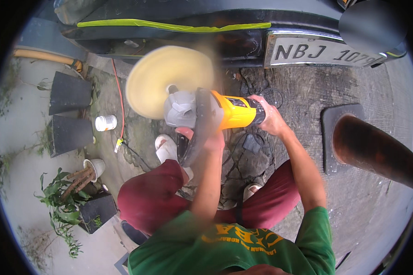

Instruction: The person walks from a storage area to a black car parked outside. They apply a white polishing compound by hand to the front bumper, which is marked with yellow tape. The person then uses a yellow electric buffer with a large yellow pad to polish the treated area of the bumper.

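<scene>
1. Both hands grip the yellow-and-grey polisher [211, 112]: the right hand [270, 115] is wrapped shut around the dark rear end of its body, and the left hand [205, 137] is closed around the black side handle that hangs below the grey gear head.
2. At the front of the tool, the pale yellow foam pad [169, 80] reads as a blurred disc, so it appears to be spinning. It lies ahead of and to the left of both hands, up toward the dark bumper [170, 34] of the car.
3. The pad is close under the bumper's lower edge; whether it touches the paint cannot be told from this angle.
4. Doing this well, in my judgement, means keeping the pad face flat to the panel, letting the left hand steer and press lightly while the right hand carries the weight of the body.
5. A strip of green tape [170, 25] runs along the bumper; the pad is best kept below that line and away from the licence plate [323, 50] at the right.
6. An orange cable [120, 98] trails on the ground to the left and should stay clear of the pad.
</scene>
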The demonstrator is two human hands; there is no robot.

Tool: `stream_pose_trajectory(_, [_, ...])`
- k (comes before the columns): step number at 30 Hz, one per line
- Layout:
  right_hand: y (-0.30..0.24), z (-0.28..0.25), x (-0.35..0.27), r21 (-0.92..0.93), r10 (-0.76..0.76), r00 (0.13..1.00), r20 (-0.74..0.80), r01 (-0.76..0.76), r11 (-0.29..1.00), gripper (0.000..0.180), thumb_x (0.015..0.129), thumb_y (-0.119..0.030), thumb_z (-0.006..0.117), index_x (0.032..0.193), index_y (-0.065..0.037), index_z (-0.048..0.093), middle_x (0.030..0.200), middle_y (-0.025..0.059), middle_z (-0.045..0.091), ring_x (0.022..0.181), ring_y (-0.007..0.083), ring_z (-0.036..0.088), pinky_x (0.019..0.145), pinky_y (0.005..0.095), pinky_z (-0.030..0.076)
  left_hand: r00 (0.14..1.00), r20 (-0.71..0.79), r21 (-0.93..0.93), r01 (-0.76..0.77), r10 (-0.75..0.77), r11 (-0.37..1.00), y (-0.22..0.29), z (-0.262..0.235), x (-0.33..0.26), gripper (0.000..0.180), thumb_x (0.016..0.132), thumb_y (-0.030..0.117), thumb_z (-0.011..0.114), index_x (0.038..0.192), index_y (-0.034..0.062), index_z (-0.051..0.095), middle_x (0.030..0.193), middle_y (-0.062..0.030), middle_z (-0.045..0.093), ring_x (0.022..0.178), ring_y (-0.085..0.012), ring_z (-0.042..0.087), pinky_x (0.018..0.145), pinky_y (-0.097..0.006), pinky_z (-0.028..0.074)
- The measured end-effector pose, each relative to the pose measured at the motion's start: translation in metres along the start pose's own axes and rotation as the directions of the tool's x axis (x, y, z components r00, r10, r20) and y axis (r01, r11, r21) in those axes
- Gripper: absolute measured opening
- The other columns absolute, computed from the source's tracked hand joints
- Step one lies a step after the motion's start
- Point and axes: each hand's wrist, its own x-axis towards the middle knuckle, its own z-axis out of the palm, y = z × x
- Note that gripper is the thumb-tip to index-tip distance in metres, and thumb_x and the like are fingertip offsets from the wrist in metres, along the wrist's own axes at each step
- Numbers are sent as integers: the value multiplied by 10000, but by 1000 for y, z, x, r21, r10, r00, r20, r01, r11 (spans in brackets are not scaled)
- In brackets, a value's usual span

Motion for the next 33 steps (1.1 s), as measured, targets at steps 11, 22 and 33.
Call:
stream_pose_trajectory(11, [55, 4, -22, 149, 186, 959, -214, -157, 976, 694, 616, -13, 796, 1246, -97, 519, 1186, 98, 625, 1117, 237, 605, 967, 345, 461, 957, 240, 48, 157, -164, 986, -76, -30, -33, 704, 915, 585, 454, 1303, -3, 446, 1312, -129, 499, 1244, -255, 475, 1065, -406, 365])
stream_pose_trajectory(22, [49, 30, -14, 219, 163, 976, -143, -129, 967, 719, 705, -318, 820, 1300, -90, 486, 1230, 85, 599, 1165, 226, 557, 994, 362, 433, 980, -124, 302, 185, -154, 935, -81, -59, -22, 1065, 776, 827, 408, 1431, -6, 297, 1433, -130, 381, 1275, -279, 400, 1080, -405, 331])
stream_pose_trajectory(33, [58, 61, 3, 254, 211, 965, -154, -168, 953, 654, 678, -2, 755, 1263, -103, 482, 1136, 130, 651, 1096, 237, 620, 931, 342, 472, 951, 17, 258, 294, -308, 920, -106, -163, -2, 1046, 772, 834, 397, 1434, 28, 319, 1437, -117, 387, 1282, -293, 399, 1100, -441, 300])
